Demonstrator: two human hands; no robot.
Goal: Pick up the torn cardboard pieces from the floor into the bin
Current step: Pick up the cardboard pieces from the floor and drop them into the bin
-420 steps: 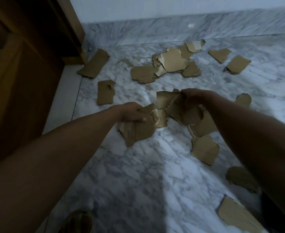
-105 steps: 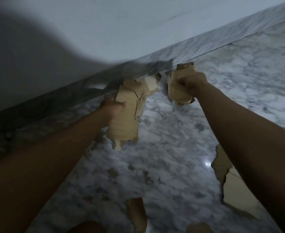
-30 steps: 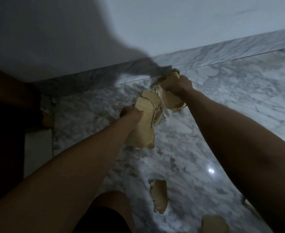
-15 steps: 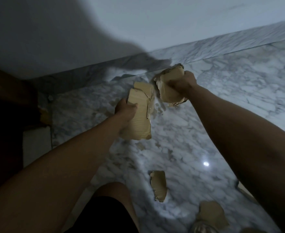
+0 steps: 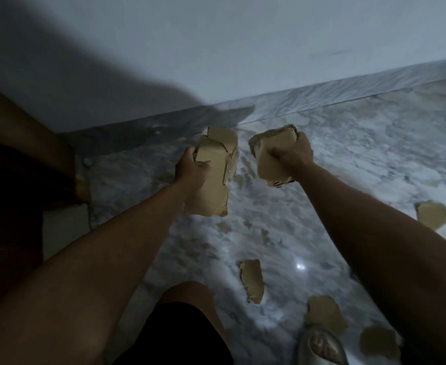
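My left hand (image 5: 191,171) grips a tall stack of torn brown cardboard pieces (image 5: 215,180), held upright in front of me. My right hand (image 5: 291,155) grips a second, thicker bundle of cardboard pieces (image 5: 270,158) just to the right; the two bundles are apart. Loose pieces lie on the marble floor: one (image 5: 252,280) below my hands, one (image 5: 322,313) near my foot, one (image 5: 378,342) at the lower right and one (image 5: 432,214) at the far right. No bin is in view.
A white wall (image 5: 243,48) with a marble skirting (image 5: 322,94) runs across ahead. A dark wooden door frame (image 5: 24,133) stands at the left. My knee (image 5: 187,306) and my sandalled foot (image 5: 322,349) are at the bottom.
The two bundles, close together a second ago, have drawn apart. The view has shifted, so more loose pieces show on the floor at the right.
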